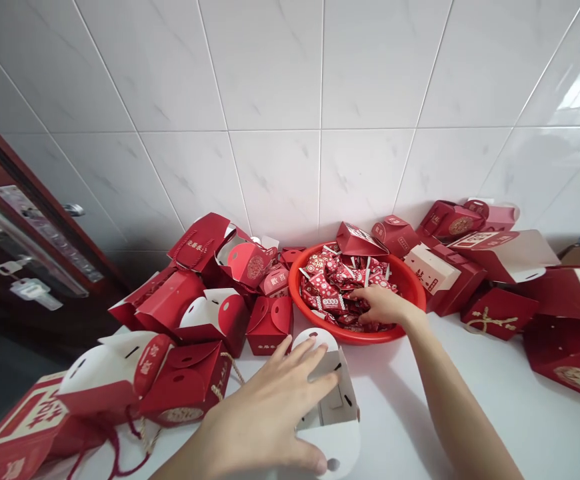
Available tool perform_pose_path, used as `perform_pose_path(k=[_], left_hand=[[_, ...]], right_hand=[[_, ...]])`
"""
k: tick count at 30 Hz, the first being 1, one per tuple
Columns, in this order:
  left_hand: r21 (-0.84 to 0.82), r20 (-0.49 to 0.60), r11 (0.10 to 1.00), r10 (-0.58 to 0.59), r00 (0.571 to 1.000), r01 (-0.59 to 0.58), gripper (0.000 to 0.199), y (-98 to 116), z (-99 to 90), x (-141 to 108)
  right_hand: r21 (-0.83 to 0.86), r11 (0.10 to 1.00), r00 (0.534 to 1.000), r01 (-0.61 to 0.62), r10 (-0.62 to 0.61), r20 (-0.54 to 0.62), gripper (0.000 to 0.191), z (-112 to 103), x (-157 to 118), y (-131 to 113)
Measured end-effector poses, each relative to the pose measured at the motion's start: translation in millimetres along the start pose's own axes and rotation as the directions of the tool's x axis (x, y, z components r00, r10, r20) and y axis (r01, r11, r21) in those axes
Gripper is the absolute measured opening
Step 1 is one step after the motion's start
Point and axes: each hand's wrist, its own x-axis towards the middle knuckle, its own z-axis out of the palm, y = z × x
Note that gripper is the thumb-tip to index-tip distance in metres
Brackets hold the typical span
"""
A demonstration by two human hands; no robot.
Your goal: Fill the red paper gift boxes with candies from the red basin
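My left hand [275,400] is spread over the left side of an open box [337,443] with a white inside and raised flaps. Its thumb lies at the near flap and its fingers reach toward the far flap; whether they press on the card I cannot tell. My right hand [383,305] reaches into a round red plastic basin [415,283] full of small red-and-white wrapped sweets [327,287]. Thumb and forefinger are apart among the sweets, and the other fingertips are partly hidden. A red box [360,240] rests on the basin's far rim.
Several red gift boxes [183,377], some open and some shut, crowd the left of the white table [395,413]. More boxes [500,313] stand at the right. Behind is a tiled wall [275,173]; a dark door [25,220] with keys [33,290] is at the left.
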Motion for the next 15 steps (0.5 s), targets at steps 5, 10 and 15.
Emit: perform_pose_path(k=[5,10,15], left_hand=[[0.007,0.002,0.999,0.053,0.999,-0.053,0.07,1,-12.7,0],[-0.032,-0.086,0.993,0.112,0.99,-0.115,0.066,-1,-16.3,1],[0.003,-0.037,0.993,0.122,0.992,-0.122,0.064,-2,-20.8,-7]], right_hand=[[-0.175,0.984,0.998,0.036,-0.026,0.06,0.061,8,10,-7],[-0.29,0.956,0.988,0.047,-0.002,0.152,0.056,0,29,-4],[-0.327,0.936,0.982,0.131,-0.077,0.173,0.041,-2,41,-4]])
